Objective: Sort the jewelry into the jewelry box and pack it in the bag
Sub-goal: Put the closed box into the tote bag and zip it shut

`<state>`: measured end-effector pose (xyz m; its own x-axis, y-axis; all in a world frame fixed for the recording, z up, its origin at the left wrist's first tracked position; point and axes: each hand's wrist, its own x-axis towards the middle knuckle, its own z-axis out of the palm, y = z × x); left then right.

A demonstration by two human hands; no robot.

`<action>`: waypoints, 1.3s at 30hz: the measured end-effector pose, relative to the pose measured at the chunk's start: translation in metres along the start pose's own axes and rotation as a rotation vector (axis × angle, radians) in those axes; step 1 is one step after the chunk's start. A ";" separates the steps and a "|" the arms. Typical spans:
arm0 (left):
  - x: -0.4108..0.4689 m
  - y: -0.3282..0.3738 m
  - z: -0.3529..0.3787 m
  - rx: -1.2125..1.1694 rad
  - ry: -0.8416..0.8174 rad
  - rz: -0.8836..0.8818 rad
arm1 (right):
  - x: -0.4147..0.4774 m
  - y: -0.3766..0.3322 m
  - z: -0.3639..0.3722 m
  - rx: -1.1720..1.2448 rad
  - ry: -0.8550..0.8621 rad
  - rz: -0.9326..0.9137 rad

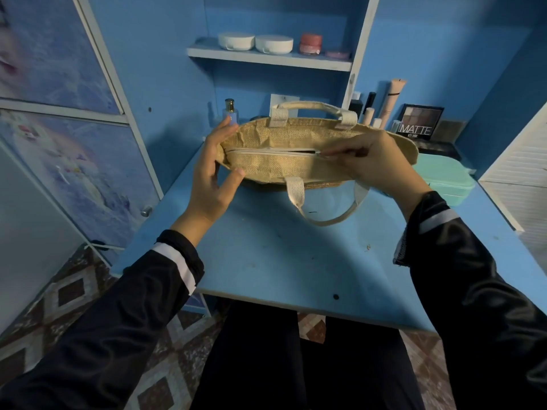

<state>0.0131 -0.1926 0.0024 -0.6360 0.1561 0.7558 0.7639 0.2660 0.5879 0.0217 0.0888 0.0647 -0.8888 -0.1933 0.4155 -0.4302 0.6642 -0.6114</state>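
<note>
A tan jute bag [284, 164] with cream handles sits on the blue table [281, 261], its top facing me. A white zipper [266, 151] runs along the top and is mostly shut, with a dark gap just left of the pull. My left hand [213, 173] grips the bag's left end between thumb and fingers. My right hand [376, 164] pinches the zipper pull near the bag's right side. The jewelry box and the jewelry are not visible.
A mint green case [447, 179] lies behind the bag at the right. An eyeshadow palette [420, 122], cosmetic tubes [390, 99] and a perfume bottle [230, 110] stand at the back. White jars [254, 42] rest on the shelf above. A cabinet door [74, 161] stands left.
</note>
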 end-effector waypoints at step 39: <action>-0.001 0.015 0.038 0.024 0.030 0.125 | -0.015 0.057 -0.061 -0.242 0.160 0.173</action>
<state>0.0209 -0.1524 -0.0003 -0.5323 0.1612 0.8311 0.8339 0.2690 0.4819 0.0200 0.1736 0.0652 -0.9010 0.0406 0.4320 -0.2080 0.8333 -0.5122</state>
